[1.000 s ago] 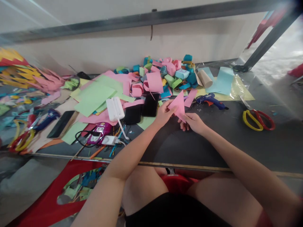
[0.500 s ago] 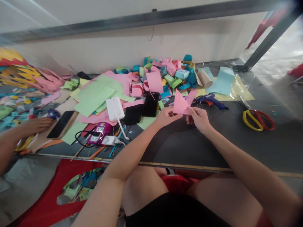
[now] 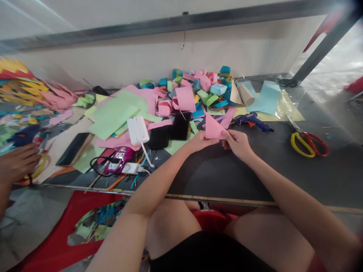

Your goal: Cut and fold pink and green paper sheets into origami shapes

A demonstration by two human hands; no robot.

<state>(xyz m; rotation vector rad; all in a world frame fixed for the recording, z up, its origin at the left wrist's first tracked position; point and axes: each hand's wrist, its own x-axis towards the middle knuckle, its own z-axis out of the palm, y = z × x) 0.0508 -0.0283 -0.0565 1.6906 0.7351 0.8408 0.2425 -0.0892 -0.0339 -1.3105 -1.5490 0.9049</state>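
Note:
A pink paper piece [image 3: 212, 127], triangular in outline, is held between my two hands above the dark table. My left hand [image 3: 200, 142] is closed on its lower left edge, with the thumb along the bottom. At its lower right corner, my right hand [image 3: 236, 142] pinches the paper between thumb and fingers. Behind the paper lies a pink strip [image 3: 228, 118]. A blue glue gun [image 3: 253, 121] rests just beyond my right hand, and two black phones [image 3: 180, 125] lie beyond my left.
Scissors with yellow and red handles [image 3: 309, 143] lie on the right. Coloured paper pieces [image 3: 204, 88] are heaped at the back. A white power bank [image 3: 137, 130], a purple device [image 3: 117, 160] and a phone [image 3: 74, 149] are on the left, near another person's hand [image 3: 22, 160].
The pink paper has shifted slightly left and down and tilted, still in both my hands. The other person's hand has moved left, away from the phone, with a blue object near it.

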